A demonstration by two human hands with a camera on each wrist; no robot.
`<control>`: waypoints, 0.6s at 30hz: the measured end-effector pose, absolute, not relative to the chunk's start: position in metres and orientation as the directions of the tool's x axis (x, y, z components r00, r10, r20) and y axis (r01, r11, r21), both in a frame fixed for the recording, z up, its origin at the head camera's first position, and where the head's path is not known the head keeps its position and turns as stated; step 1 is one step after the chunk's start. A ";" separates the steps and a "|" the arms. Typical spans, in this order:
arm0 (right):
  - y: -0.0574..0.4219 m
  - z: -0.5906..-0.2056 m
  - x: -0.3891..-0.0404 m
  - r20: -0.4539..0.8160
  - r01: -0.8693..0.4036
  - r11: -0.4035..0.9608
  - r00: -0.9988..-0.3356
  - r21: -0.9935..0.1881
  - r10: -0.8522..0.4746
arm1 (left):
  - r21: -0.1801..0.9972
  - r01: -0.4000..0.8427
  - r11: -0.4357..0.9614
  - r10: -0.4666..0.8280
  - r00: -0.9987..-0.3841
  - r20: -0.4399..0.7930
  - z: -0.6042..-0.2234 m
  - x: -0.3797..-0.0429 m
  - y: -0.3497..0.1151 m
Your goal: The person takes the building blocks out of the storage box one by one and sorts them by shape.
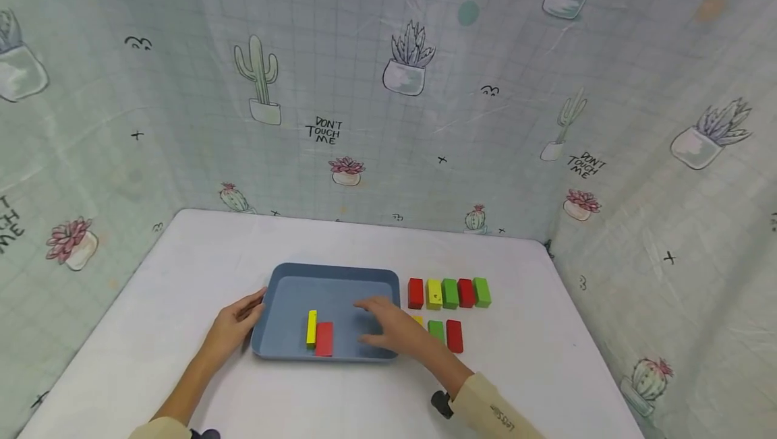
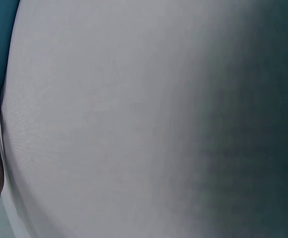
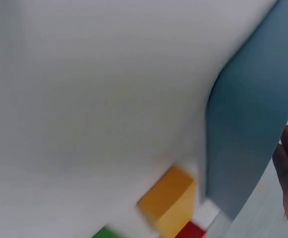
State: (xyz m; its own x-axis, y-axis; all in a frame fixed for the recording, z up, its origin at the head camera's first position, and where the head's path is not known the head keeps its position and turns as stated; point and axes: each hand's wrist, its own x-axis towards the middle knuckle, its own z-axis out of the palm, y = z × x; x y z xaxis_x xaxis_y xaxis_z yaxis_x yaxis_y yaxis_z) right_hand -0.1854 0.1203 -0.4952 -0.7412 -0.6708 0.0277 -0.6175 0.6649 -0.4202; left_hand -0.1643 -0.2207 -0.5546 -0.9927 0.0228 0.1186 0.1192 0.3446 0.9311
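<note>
A blue-grey tray (image 1: 340, 270) lies on the white table. Inside it, near its front side, a yellow block (image 1: 311, 329) stands on its narrow side next to a flat red block (image 1: 324, 339). My left hand (image 1: 231, 324) holds the tray's left rim. Over the tray's right part hovers my right hand (image 1: 391, 328), thumb and fingers spread apart with nothing between them. Just right of the tray, a yellow block (image 3: 169, 201) shows in the right wrist view; in the head view my right hand mostly covers it.
Right of the tray, a back row holds a red block (image 1: 415, 294), a yellow block (image 1: 434, 295) and several other red and green ones. In front of them are a green block (image 1: 436, 331) and a red block (image 1: 454, 336). A patterned curtain (image 1: 364, 88) surrounds the table (image 1: 516, 371).
</note>
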 end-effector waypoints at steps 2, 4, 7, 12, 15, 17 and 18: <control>0.107 -0.496 -0.183 0.015 -0.638 0.671 -0.729 -0.379 -0.684 | 0.933 0.124 0.338 0.032 -0.992 0.121 -0.554 -0.165 -0.221; 0.097 -0.497 -0.180 0.004 -0.649 0.675 -0.722 -0.350 -0.692 | 0.932 0.124 0.340 0.038 -0.992 0.119 -0.554 -0.167 -0.221; 0.085 -0.499 -0.177 -0.007 -0.659 0.676 -0.715 -0.329 -0.699 | 0.930 0.114 0.350 0.026 -0.993 0.112 -0.554 -0.168 -0.221; 0.073 -0.504 -0.179 -0.035 -0.642 0.690 -0.723 -0.334 -0.690 | 0.927 0.111 0.359 0.011 -0.993 0.114 -0.553 -0.168 -0.224; 0.069 -0.509 -0.181 -0.043 -0.655 0.680 -0.709 -0.328 -0.704 | 0.926 0.106 0.362 0.010 -0.994 0.110 -0.554 -0.167 -0.224; 0.067 -0.511 -0.182 -0.043 -0.676 0.665 -0.690 -0.317 -0.722 | 0.928 0.102 0.358 0.010 -0.994 0.105 -0.555 -0.166 -0.224; 0.065 -0.512 -0.183 -0.041 -0.686 0.658 -0.682 -0.311 -0.731 | 0.930 0.098 0.353 0.010 -0.995 0.101 -0.556 -0.166 -0.224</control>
